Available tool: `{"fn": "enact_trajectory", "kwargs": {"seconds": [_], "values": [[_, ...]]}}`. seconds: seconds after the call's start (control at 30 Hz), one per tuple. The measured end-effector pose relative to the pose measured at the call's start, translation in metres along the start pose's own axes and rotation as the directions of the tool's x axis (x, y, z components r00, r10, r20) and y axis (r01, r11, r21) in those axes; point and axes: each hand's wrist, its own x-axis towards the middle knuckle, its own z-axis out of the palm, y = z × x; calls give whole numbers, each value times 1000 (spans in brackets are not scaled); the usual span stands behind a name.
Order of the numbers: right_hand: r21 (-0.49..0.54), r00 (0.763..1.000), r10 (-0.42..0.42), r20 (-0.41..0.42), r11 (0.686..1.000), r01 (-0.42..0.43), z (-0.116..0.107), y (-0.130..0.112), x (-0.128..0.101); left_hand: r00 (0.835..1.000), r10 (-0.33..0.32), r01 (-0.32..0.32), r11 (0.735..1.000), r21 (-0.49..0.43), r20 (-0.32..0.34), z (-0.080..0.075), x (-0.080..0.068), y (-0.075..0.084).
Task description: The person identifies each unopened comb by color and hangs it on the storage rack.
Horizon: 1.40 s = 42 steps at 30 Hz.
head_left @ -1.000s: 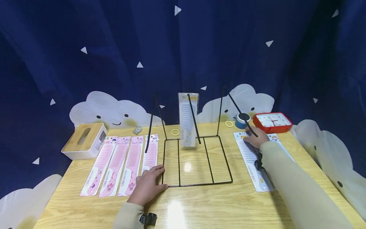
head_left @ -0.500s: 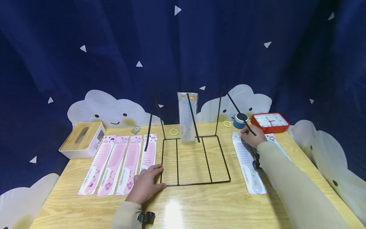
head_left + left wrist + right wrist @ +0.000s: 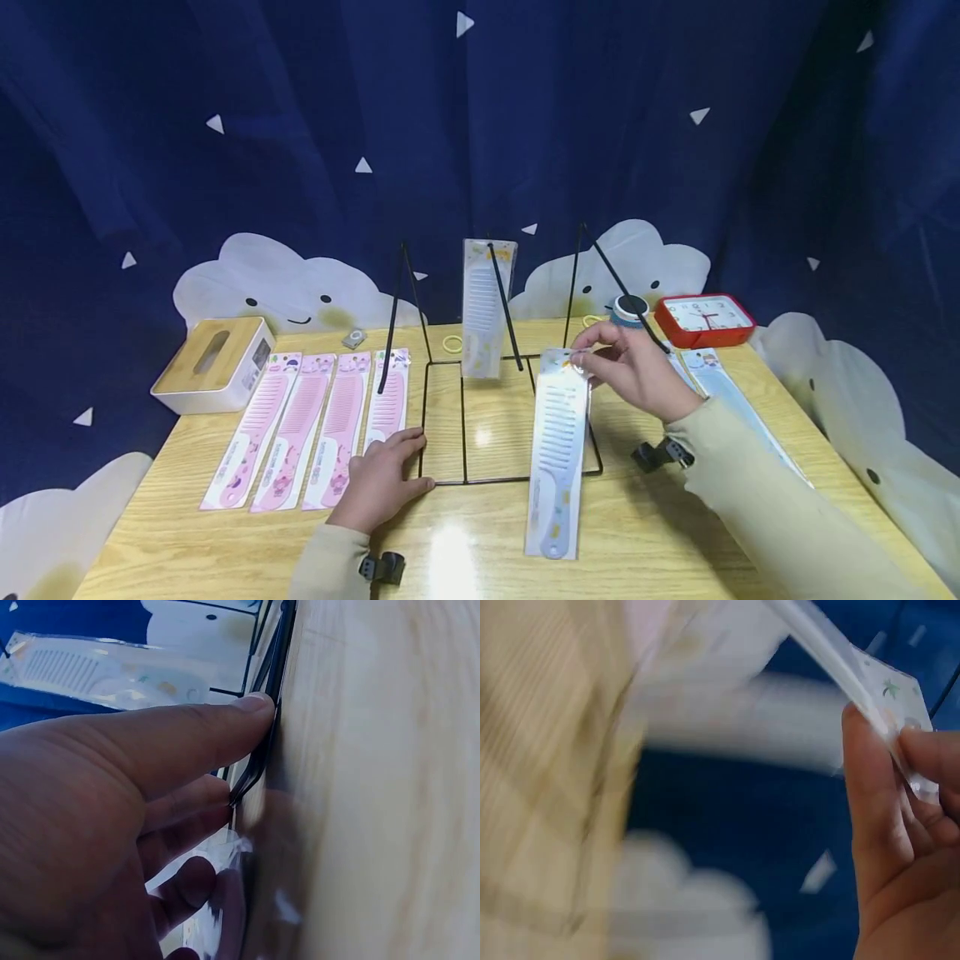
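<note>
My right hand (image 3: pixel 633 371) pinches a packaged light-blue comb (image 3: pixel 558 450) by its top corner, between thumb and fingers. The comb hangs in front of the right part of a black wire display rack (image 3: pixel 517 480), overlapping its base in the head view. At the rack's front left corner my left hand (image 3: pixel 378 483) grips the base wire (image 3: pixel 262 754), thumb on the front bar and fingers at the side. Another packaged blue comb (image 3: pixel 483 312) hangs from the rack's middle prong (image 3: pixel 506 308). The left prong (image 3: pixel 390 333) and right prong (image 3: pixel 626 287) bear no comb.
Several packaged pink combs (image 3: pixel 288 429) lie in a row at left, beside a tissue box (image 3: pixel 213 367). More packaged blue combs (image 3: pixel 738 400) lie at right, partly under the right arm. A red clock (image 3: pixel 705 321), a blue-and-white round jar (image 3: pixel 630 310) and yellow rings (image 3: pixel 452 344) stand behind.
My right hand has picked up a packaged blue comb from the right side of the table and carried it left to the rack's front. My left hand stays at the rack's corner.
</note>
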Motion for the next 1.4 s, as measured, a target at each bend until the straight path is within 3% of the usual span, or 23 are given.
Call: {"fn": "enact_trajectory", "kwargs": {"seconds": [0.1,0.2,0.3,0.4,0.57,0.87,1.13,1.4], "values": [[12,981,-193,-10,981,193,19,-44,-15,1000,1,-1,1000,-1,3,0,0,0],[44,935,-354,-22,934,355,31,-79,-24,1000,-1,1,1000,-4,2,0,1,0],[66,895,-443,-46,893,445,35,-101,-28,1000,-5,5,1000,-4,1,0,1,0],[80,890,-452,-65,886,456,36,-110,-27,1000,-6,6,1000,-1,5,0,1,0],[89,903,-425,-66,899,430,38,-110,-21,1000,-2,2,1000,3,4,-1,1,-1],[-5,921,-386,-55,922,386,41,-101,-9,1000,2,-2,1000,0,-5,-1,1,-1],[46,893,-443,-74,893,447,37,-109,-22,1000,16,-16,1000,12,-9,-1,3,0],[30,914,-402,-50,914,404,38,-108,-13,1000,4,-4,1000,0,1,-1,1,-1]]}}
